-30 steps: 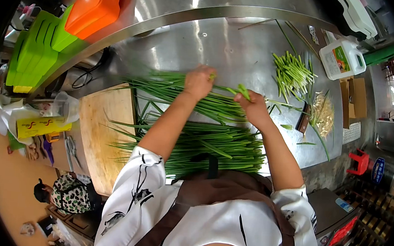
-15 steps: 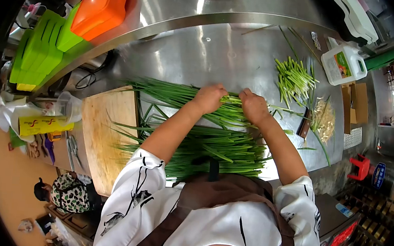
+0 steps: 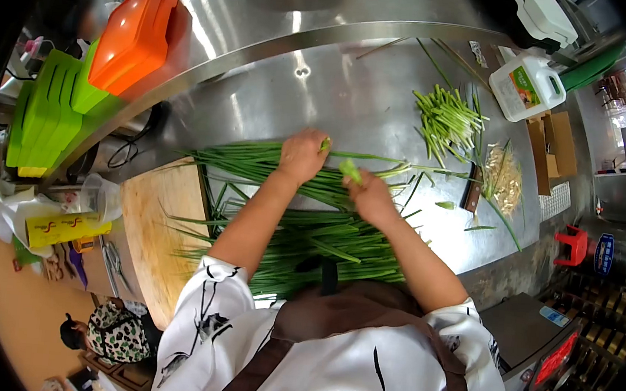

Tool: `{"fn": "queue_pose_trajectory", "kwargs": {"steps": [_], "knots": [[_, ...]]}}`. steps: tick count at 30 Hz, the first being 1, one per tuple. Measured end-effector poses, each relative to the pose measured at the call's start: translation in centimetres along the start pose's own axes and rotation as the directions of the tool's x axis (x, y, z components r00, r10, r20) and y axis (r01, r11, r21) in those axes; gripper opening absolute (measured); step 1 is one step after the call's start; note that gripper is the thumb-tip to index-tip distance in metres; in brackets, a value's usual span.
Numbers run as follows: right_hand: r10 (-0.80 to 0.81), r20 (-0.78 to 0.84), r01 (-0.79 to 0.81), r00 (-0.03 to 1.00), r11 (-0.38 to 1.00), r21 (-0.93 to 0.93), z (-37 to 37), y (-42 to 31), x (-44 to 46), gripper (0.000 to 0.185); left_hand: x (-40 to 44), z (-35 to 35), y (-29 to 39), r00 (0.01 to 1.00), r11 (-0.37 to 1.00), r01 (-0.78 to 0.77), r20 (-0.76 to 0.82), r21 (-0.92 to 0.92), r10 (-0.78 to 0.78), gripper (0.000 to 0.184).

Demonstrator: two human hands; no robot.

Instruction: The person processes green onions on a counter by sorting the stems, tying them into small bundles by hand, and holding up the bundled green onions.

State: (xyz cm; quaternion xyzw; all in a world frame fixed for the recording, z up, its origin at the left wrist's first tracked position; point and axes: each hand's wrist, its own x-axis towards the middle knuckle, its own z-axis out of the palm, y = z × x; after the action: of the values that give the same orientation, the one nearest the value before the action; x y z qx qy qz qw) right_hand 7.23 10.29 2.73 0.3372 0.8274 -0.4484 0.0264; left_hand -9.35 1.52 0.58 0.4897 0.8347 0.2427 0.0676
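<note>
Nearest the body: wide scallion bundle (image 3: 338,244) on the steel surface (image 3: 262,98), leaf tips over the cutting board (image 3: 157,238) at left. Beyond it, right hand (image 3: 372,199) closed, pinching a pale-green piece (image 3: 350,171). Left hand (image 3: 303,156) curled shut round a short green stub (image 3: 325,144), above a second bundle (image 3: 245,161). Right side: knife (image 3: 473,189) beside root trimmings (image 3: 502,181); farther, cut stems (image 3: 446,121), heaped.

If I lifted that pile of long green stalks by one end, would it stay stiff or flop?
The stalks would probably flop: they look long and thin, and some already bend. They seem loosely piled, so some might slip out.
</note>
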Motion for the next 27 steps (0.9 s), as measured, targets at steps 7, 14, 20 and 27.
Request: {"fn": "queue_pose_trajectory", "kwargs": {"steps": [7,14,20,27], "knots": [[-0.294,-0.172,0.138,0.94,0.79,-0.597,-2.4,6.2,4.7,0.02,0.0,0.6,1.8,0.99,0.986,-0.129,0.043,-0.107,0.134,0.017],[-0.286,-0.049,0.235,0.957,0.864,-0.446,-3.6,0.7,3.8,0.016,0.5,2.1,2.5,0.907,0.906,-0.419,-0.068,-0.057,0.415,0.021],[-0.379,-0.01,0.312,0.925,0.778,-0.545,-3.4,0.1,3.9,0.02,0.5,1.9,2.1,0.916,0.916,-0.4,-0.024,-0.041,0.399,0.014],[0.197,-0.179,-0.086,0.964,0.866,0.492,-3.9,3.6,5.6,0.028,0.4,0.2,2.4,0.986,0.99,-0.104,-0.139,-0.091,0.091,0.017]]}}
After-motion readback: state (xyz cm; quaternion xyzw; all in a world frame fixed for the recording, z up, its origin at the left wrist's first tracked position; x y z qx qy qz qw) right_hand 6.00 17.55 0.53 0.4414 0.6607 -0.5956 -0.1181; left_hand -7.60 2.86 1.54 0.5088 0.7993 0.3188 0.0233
